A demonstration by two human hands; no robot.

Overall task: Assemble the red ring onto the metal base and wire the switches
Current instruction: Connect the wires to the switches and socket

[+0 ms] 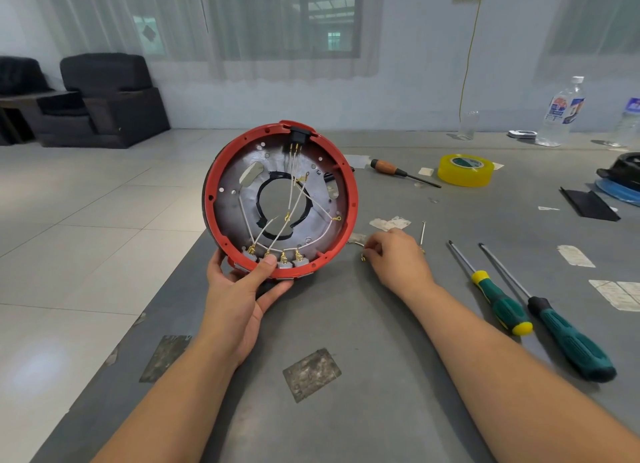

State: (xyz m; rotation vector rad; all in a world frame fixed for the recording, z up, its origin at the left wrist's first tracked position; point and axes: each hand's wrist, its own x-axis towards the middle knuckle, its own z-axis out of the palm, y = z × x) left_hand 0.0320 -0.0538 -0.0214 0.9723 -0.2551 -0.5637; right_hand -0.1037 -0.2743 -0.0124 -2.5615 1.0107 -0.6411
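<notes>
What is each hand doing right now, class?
Left hand: grips the red ring at its lower rim.
Right hand: fingers curled over a small wire on the table.

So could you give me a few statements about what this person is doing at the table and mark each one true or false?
1. The left hand holds the red ring upright by its lower edge. True.
2. The right hand grips a screwdriver. False: it pinches a small wire on the table.
3. Two green-handled screwdrivers lie to the right of the right hand. True.
4. The yellow tape roll sits inside the ring. False: it lies apart, farther back on the table.
</notes>
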